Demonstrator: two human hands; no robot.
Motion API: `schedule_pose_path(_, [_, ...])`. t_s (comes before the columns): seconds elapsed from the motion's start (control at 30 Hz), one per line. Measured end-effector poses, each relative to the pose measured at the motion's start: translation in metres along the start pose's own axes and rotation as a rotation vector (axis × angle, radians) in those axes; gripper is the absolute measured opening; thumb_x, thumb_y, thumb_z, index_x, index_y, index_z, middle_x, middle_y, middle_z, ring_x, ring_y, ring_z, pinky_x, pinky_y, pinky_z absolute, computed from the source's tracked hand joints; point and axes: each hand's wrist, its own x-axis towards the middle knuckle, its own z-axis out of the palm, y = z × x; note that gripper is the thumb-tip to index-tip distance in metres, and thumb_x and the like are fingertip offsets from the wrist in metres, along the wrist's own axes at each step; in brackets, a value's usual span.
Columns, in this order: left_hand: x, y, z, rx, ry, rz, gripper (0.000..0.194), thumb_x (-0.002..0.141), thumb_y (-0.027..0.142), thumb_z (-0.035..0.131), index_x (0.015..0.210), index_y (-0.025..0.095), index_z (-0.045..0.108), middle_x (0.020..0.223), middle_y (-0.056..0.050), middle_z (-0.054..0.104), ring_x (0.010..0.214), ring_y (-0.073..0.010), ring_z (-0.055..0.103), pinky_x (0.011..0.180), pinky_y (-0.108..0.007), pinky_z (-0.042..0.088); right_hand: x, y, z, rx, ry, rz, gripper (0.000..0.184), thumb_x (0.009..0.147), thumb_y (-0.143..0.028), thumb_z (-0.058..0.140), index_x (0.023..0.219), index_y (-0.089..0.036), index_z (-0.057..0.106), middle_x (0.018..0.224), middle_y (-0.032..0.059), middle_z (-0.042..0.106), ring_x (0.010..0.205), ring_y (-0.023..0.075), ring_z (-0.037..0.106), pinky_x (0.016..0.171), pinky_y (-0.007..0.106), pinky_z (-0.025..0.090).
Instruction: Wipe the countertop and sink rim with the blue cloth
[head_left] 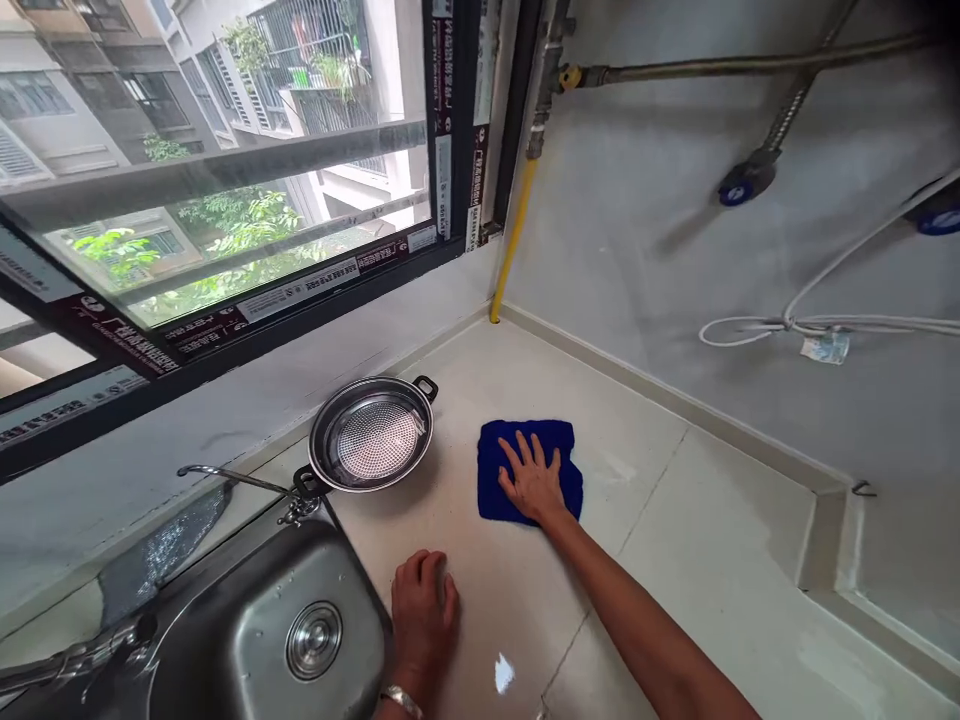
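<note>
A dark blue cloth (495,490) lies spread on the pale countertop. My right hand (534,480) rests flat on top of it, fingers spread and pointing toward the window wall, pressing on the fabric without gripping it. To the left, between the sink and the cloth, my left hand (422,605) leans on the counter with its fingers curled in and the thumb at its side. Nothing shows in that hand, and a bracelet (403,700) circles the wrist. Part of the cloth is hidden under my right hand.
A two-handled steel pan (379,440) stands near the sink corner. The steel sink (262,640) with its faucet (232,475) is at the lower left. A yellow pipe (514,240) enters the counter's back corner. Cables (787,322) and valves (739,190) hang on the right wall.
</note>
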Motion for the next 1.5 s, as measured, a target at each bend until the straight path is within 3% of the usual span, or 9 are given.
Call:
schedule_pose_path(0.27, [0.003,-0.007,0.002,0.062,-0.029,0.035,0.025,0.088,0.029,0.056,0.111,0.023,0.063,0.111,-0.01,0.065,0.104,-0.0252,0.062,0.092,-0.046,0.054,0.05,0.044,0.0,0.07,0.007,0.024,0.055,0.1,-0.044,0.03,0.154,-0.033,0.028,0.163,0.0054,0.023,0.148,0.0319,0.015,0.115,0.068,0.015])
schedule_pose_path(0.5, [0.003,-0.012,0.005,0.111,-0.017,0.076,0.025,0.089,0.029,0.055,0.113,0.023,0.061,0.11,-0.011,0.065,0.104,-0.0252,0.062,0.091,-0.046,0.055,0.066,0.113,0.009,0.082,0.002,0.125,0.057,0.101,-0.047,0.028,0.154,-0.029,0.029,0.162,0.0072,0.025,0.148,0.0319,0.017,0.117,0.066,0.013])
schedule_pose_path(0.63, [0.004,-0.014,0.006,0.102,-0.013,0.08,0.026,0.088,0.029,0.056,0.113,0.024,0.061,0.111,-0.011,0.064,0.105,-0.0258,0.062,0.091,-0.047,0.054,0.048,0.171,0.01,0.04,-0.008,0.29,0.058,0.101,-0.048,0.025,0.155,-0.029,0.026,0.163,0.0076,0.023,0.147,0.0323,0.017,0.116,0.066,0.015])
schedule_pose_path(0.77, [0.004,-0.012,0.005,0.079,-0.013,0.066,0.025,0.088,0.029,0.056,0.111,0.024,0.062,0.11,-0.01,0.065,0.103,-0.0258,0.062,0.09,-0.046,0.055,0.007,0.229,0.009,0.053,-0.02,0.527,0.06,0.101,-0.052,0.019,0.156,-0.028,0.025,0.163,0.0093,0.022,0.147,0.0329,0.016,0.115,0.068,0.017])
schedule_pose_path(0.9, [0.004,-0.009,0.004,0.056,-0.016,0.05,0.025,0.087,0.027,0.056,0.11,0.024,0.063,0.109,-0.009,0.067,0.102,-0.0249,0.062,0.09,-0.045,0.055,-0.045,0.254,0.013,0.095,0.071,0.696,0.063,0.099,-0.053,0.017,0.155,-0.025,0.029,0.16,0.0146,0.027,0.146,0.0369,0.018,0.111,0.073,0.017])
schedule_pose_path(1.0, [0.003,-0.008,0.003,0.032,-0.001,0.023,0.025,0.087,0.026,0.056,0.11,0.024,0.063,0.11,-0.008,0.067,0.103,-0.0246,0.062,0.091,-0.044,0.054,-0.079,0.241,0.017,0.08,0.179,0.771,0.064,0.099,-0.052,0.017,0.153,-0.021,0.034,0.156,0.0198,0.033,0.144,0.0413,0.023,0.108,0.076,0.018])
schedule_pose_path(1.13, [0.001,-0.006,0.001,-0.007,0.014,0.002,0.025,0.085,0.024,0.056,0.109,0.024,0.064,0.11,-0.008,0.067,0.104,-0.0238,0.061,0.093,-0.043,0.053,-0.114,0.195,0.021,0.022,0.312,0.745,0.062,0.098,-0.046,0.02,0.15,-0.019,0.04,0.151,0.0229,0.039,0.14,0.0446,0.029,0.102,0.081,0.022])
schedule_pose_path(1.33, [0.002,-0.005,-0.001,-0.024,0.048,0.019,0.024,0.084,0.018,0.056,0.105,0.023,0.066,0.108,-0.007,0.067,0.1,-0.0218,0.062,0.091,-0.04,0.053,-0.15,0.091,0.019,-0.072,0.453,0.569,0.056,0.096,-0.034,0.031,0.146,-0.011,0.045,0.15,0.027,0.039,0.14,0.0459,0.031,0.102,0.079,0.025])
schedule_pose_path(1.5, [0.0,-0.006,-0.003,-0.036,0.084,0.07,0.025,0.088,0.02,0.052,0.109,0.021,0.065,0.108,-0.007,0.068,0.101,-0.0219,0.062,0.091,-0.04,0.054,-0.162,-0.009,0.016,-0.082,0.335,0.466,0.056,0.097,-0.033,0.026,0.143,-0.012,0.05,0.152,0.025,0.038,0.139,0.0455,0.034,0.106,0.076,0.024])
